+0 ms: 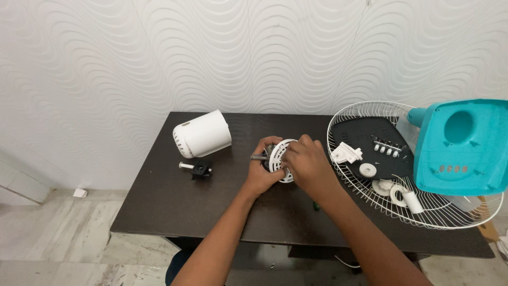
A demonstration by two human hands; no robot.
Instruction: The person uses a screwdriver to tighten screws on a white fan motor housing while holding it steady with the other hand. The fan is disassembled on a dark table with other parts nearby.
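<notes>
Motor (279, 157): white vented face up-right; its shaft (258, 157), the long axis, points left along the tabletop (174, 206).
Left hand (262, 172): grasping motor.
Right hand (308, 164): grasping motor.

On the table (174, 206), the motor assembly (279, 159) sits near the middle, between the left hand (263, 172) and right hand (309, 164). To its left lies the motor cover (202, 134), with a small bracket (200, 168) just in front of it. At the right lies the fan guard (370, 114), holding a panel (370, 140) and small parts; the fan base (463, 148) rests on its right side.
</notes>
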